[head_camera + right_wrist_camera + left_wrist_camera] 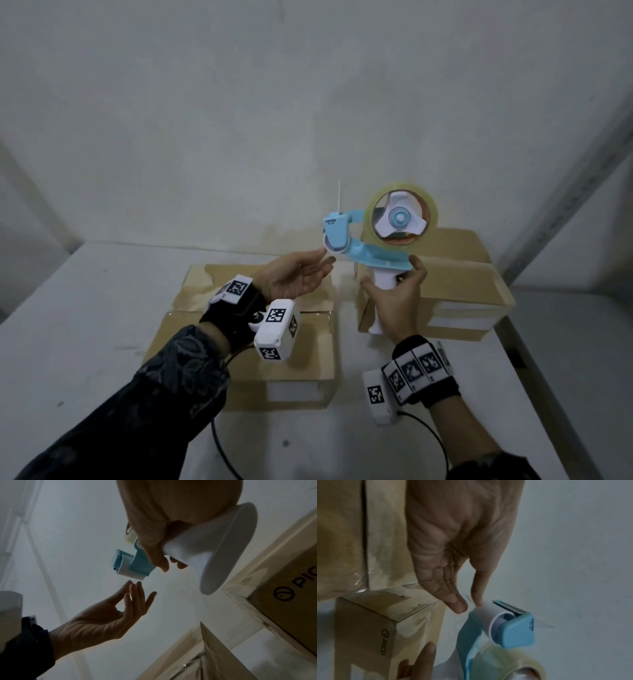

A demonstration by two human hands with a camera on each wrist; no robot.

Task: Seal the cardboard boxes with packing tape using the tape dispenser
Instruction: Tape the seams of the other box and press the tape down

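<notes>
Here boxes (pixel 445 274) sit taped shut.

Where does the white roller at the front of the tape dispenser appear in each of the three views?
Head: left of centre, the roller sits under the blue cover, just beyond the left hand fingertips.
Left wrist: lower right of centre, the roller below the serrated blade.
Right wrist: left of centre, the roller above the left hand.
Shared landmark: the left hand's fingertips next to the roller.
</notes>
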